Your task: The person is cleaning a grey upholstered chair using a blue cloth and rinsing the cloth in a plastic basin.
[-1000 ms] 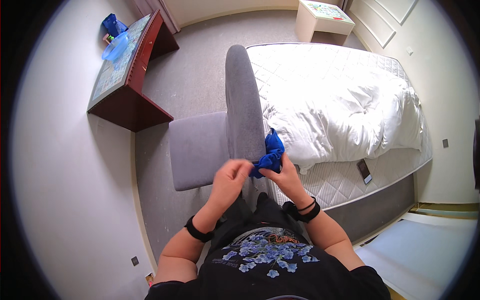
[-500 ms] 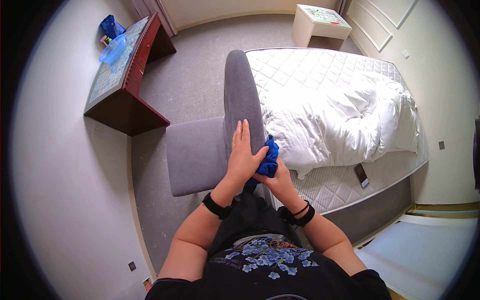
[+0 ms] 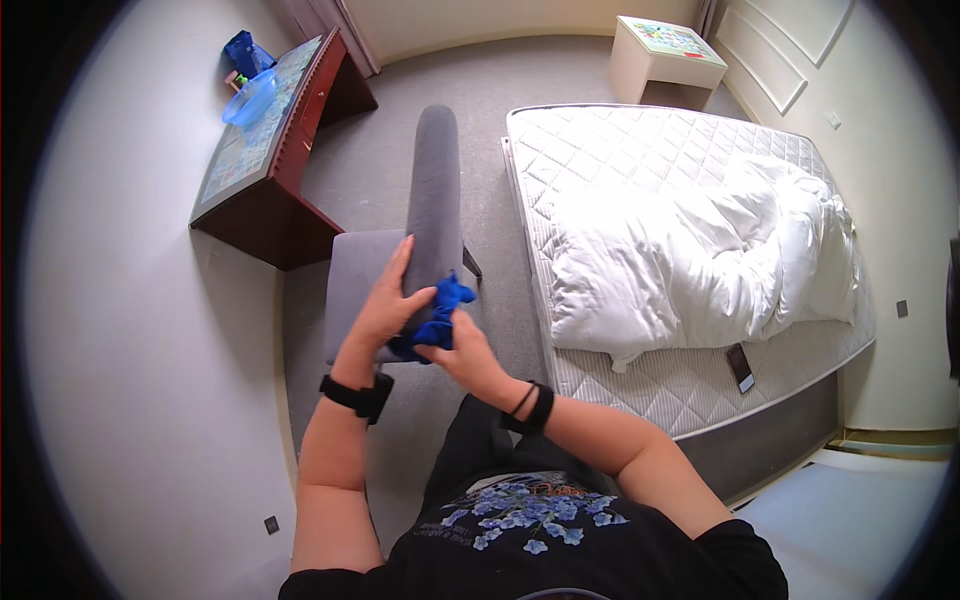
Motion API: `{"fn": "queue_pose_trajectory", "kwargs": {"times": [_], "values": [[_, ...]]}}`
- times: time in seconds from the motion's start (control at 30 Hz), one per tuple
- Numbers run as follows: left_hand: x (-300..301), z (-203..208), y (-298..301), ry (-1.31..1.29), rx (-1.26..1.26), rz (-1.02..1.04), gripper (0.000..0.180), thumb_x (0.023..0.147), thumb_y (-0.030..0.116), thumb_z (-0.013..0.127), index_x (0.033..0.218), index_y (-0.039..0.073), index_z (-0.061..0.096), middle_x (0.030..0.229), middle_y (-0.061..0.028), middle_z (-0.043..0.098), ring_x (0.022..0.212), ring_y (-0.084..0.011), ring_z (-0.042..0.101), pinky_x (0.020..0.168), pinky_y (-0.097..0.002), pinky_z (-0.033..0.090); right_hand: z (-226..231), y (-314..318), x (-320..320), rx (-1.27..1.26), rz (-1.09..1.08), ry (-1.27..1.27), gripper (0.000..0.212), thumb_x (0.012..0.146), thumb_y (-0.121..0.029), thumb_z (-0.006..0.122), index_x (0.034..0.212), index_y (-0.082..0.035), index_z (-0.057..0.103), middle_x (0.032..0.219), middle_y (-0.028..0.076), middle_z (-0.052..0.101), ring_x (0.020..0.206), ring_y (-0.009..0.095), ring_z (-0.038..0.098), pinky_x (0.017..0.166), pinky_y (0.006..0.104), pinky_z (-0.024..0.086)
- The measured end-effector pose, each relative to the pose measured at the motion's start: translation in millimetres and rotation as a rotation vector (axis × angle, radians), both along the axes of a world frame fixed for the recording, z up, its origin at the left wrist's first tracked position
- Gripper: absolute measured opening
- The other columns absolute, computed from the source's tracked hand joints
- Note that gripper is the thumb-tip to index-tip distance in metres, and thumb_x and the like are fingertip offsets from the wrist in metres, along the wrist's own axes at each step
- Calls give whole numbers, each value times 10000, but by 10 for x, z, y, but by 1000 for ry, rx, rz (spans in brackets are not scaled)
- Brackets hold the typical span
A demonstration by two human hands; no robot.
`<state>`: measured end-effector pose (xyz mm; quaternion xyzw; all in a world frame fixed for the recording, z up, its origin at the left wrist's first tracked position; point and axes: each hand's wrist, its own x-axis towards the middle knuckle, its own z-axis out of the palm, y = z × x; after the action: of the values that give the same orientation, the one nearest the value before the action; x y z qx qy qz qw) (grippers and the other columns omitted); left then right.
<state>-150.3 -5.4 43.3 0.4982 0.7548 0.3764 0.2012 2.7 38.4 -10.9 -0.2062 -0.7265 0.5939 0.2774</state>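
A grey upholstered chair [image 3: 436,180] stands in front of me, its backrest running away from me and its seat to the left. My left hand [image 3: 385,305] rests against the near part of the backrest, with fingers stretched out and thumb spread. In my right hand [image 3: 472,358] is a crumpled blue cloth [image 3: 440,322], pressed against the near end of the backrest. The cloth's lower part is partly hidden behind the hands.
A bed with a white quilted mattress [image 3: 580,135] lies to the right, bearing a rumpled white duvet [image 3: 690,270] and a phone [image 3: 740,368]. At the left wall a dark red desk [image 3: 265,215] holds a blue basin [image 3: 250,98]. A pale cabinet [image 3: 640,75] stands far right.
The chair's backrest has shifted left and turned, coming away from the bed's edge. Both hands have moved left with it, the blue cloth still in the right one.
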Motion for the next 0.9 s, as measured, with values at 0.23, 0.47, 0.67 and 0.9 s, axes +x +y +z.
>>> {"fn": "queue_pose_trajectory", "kwargs": {"times": [0.23, 0.47, 0.67, 0.9], "values": [[-692, 174, -519, -328, -37, 192, 763, 700, 88, 664, 1388, 59, 333, 1411, -114, 370, 1296, -230, 347, 1065, -290, 247, -35, -373, -925, -29, 177, 123, 549, 737, -114, 700, 1181, 46, 420, 1150, 231, 470, 1057, 392, 490, 897, 404, 421], [-658, 15, -889, -229, 61, 312, 682, 722, 128, 674, 1339, 33, 399, 1332, -162, 438, 1246, -248, 401, 1045, -309, 281, -19, -531, -918, -12, 353, 13, 581, 723, -78, 694, 1204, 51, 396, 1217, 235, 393, 1114, 405, 423, 952, 394, 382], [-531, -43, -906, -96, 166, 374, 641, 731, 160, 680, 1305, 22, 430, 1281, -164, 479, 1200, -263, 447, 1019, -328, 318, -74, 163, -761, -447, 320, 25, 450, 779, -93, 682, 1176, -6, 488, 1017, 66, 590, 940, 141, 556, 851, 284, 450], [-469, -77, -888, -103, 243, 493, 540, 814, 295, 657, 1228, -11, 493, 1222, -174, 527, 1146, -290, 502, 974, -343, 366, -14, 1371, -1459, -280, -13, 64, 429, 781, -183, 693, 1130, -17, 507, 958, 69, 593, 886, 156, 572, 807, 279, 463]]}}
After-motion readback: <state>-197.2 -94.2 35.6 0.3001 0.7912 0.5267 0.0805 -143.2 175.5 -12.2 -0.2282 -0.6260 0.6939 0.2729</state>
